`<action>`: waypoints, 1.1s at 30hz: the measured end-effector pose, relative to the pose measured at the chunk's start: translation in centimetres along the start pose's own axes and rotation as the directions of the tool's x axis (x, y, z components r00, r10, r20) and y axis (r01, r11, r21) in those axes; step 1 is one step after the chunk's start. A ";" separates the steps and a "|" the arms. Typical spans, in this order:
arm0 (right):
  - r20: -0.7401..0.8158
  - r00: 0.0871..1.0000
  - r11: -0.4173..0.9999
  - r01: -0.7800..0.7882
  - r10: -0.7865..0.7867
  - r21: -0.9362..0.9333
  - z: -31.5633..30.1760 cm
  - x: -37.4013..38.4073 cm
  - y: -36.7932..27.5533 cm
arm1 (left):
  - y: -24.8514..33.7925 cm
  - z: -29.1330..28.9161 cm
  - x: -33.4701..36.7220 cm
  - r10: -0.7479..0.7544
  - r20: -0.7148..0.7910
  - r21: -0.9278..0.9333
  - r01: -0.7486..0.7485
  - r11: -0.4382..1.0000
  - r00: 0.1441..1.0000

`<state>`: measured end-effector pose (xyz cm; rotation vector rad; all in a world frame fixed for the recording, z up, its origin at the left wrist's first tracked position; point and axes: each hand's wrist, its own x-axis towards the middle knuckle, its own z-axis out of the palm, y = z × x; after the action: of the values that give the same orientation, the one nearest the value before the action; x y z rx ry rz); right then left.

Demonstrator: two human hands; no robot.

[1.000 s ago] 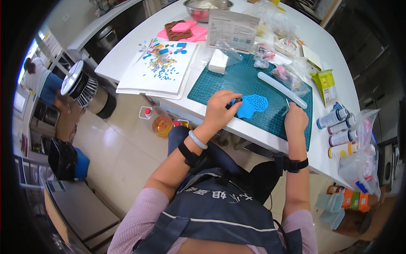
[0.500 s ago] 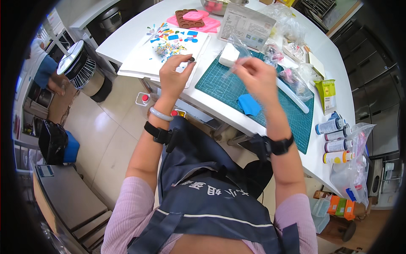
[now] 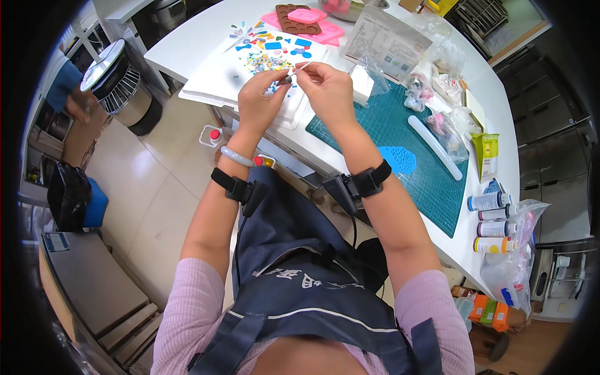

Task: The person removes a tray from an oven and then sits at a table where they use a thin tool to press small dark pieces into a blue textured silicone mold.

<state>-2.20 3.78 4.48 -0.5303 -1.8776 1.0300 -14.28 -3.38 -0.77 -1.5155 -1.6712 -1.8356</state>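
Observation:
Above the near edge of a white board [image 3: 215, 78], my two hands meet at the fingertips. My left hand [image 3: 259, 103] is closed in a pinch on a small dark round piece [image 3: 285, 81]. Held against it is my right hand [image 3: 329, 94], its thumb and fingers pinching a thin white stick [image 3: 304, 65]. Fingers partly hide both small things. Behind them on the board lie a heap of tiny coloured bits [image 3: 267, 61] and several blue flat shapes [image 3: 273, 45].
A green cutting mat [image 3: 369, 134] carries a blue dotted sheet [image 3: 398, 160], a white rolling pin [image 3: 435, 147] and a white block [image 3: 361, 84]. Behind stand a silver pouch [image 3: 387, 44] and pink moulds [image 3: 306, 15]. Several bottles [image 3: 489, 201] line the right edge.
My right hand has moved left from over the mat and now meets my left hand at the dark piece. The view has shifted slightly.

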 end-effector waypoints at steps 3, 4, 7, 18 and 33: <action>0.016 0.997 0.996 -0.076 0.077 -0.051 0.5 0.1 0.6 | -0.3 0.3 -0.1 0.021 -0.009 0.040 -0.020 0.999 1.000; 0.013 0.997 0.995 -0.079 0.080 -0.052 0.6 0.1 0.9 | -0.3 0.4 -0.1 0.020 -0.005 0.037 -0.020 0.999 1.000; 0.062 0.986 0.980 -0.144 0.154 -0.136 0.6 -0.2 1.6 | 0.0 0.5 -0.1 -0.026 -0.011 -0.030 0.025 0.999 1.000; -0.138 0.988 0.966 0.031 -0.068 -0.256 -5.0 -2.7 -1.2 | 5.0 2.2 -0.4 0.083 0.052 -0.038 -0.081 0.996 0.995; -0.284 0.907 0.917 -0.364 0.310 -0.163 -19.5 -11.3 0.4 | 11.0 9.8 -6.4 0.314 0.474 -0.252 -0.215 0.944 0.823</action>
<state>20.30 4.68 3.21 -1.0964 -1.7077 0.9305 1.68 -1.64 -1.07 -2.3483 -1.3886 -1.5623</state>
